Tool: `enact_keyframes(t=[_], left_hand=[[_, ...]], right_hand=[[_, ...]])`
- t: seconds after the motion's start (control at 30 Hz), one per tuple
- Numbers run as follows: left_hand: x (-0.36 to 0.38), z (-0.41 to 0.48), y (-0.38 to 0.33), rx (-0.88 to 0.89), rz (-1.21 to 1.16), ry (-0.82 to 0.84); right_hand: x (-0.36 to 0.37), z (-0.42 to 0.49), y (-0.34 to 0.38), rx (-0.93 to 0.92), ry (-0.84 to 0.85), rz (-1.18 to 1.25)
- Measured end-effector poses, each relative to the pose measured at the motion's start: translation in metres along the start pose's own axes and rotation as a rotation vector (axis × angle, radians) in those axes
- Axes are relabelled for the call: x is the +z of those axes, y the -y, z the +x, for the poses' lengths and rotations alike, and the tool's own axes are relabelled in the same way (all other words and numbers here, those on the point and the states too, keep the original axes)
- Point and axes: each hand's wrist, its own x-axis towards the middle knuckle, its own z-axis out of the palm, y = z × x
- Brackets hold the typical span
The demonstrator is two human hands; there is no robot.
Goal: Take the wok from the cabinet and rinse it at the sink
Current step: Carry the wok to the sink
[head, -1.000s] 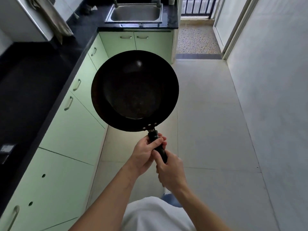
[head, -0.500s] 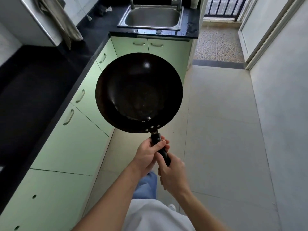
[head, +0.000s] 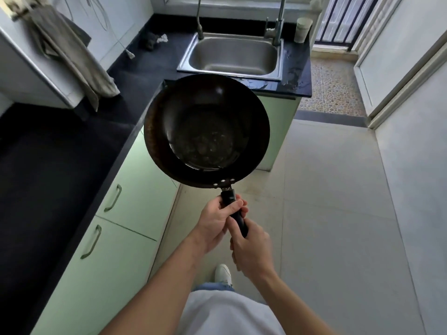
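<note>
Head view. The wok (head: 206, 131) was held in the air on the near side of the sink (head: 278, 68), with its far rim overlapping the front edge of the black countertop (head: 135, 76) that carried the sink. The bowl faced upward and tilted slightly toward the camera. Its interior was dark, with pale residue on the base.

The black handle (head: 229, 198) pointed away from the sink, toward the person. The left hand (head: 217, 221) grasped the handle just behind the riveted bracket, with fingers wrapped over the top. The right hand (head: 251, 252) clenched the handle end directly behind the left hand, and the two hands were touching. The wok bowl lay beyond both hands, on their sink side.

The sink was a steel basin. A faucet (head: 278, 22) stood at its far right corner and a second spout (head: 198, 18) at its far left corner. A pale cup (head: 303, 29) stood just right of the sink. A crumpled rag (head: 152, 41) lay to its left. A grey cloth (head: 72, 56) hung well left of the sink. Green cabinet doors (head: 135, 189) ran below the countertop, nearer than the sink.
</note>
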Motion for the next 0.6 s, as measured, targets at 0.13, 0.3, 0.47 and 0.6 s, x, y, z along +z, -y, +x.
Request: enact_keyframes(t=[0.13, 0.3, 0.47, 0.6], left_hand=[[-0.01, 0.042, -0.039, -0.003, 0.019, 0.008], [-0.014, 0.088, -0.068, -0.004, 0.024, 0.003], [-0.011, 0.138, -0.096, 0.003, 0.022, -0.029], [-0.003, 0.186, -0.124, 0.011, 0.024, -0.051]], right_hand=[[0.017, 0.048, 0.024, 0.007, -0.016, 0.029], [0.025, 0.099, 0.044, 0.011, -0.017, 0.027], [0.026, 0.154, 0.06, 0.028, -0.017, 0.041], [0.021, 0.209, 0.079, 0.011, 0.005, 0.058]])
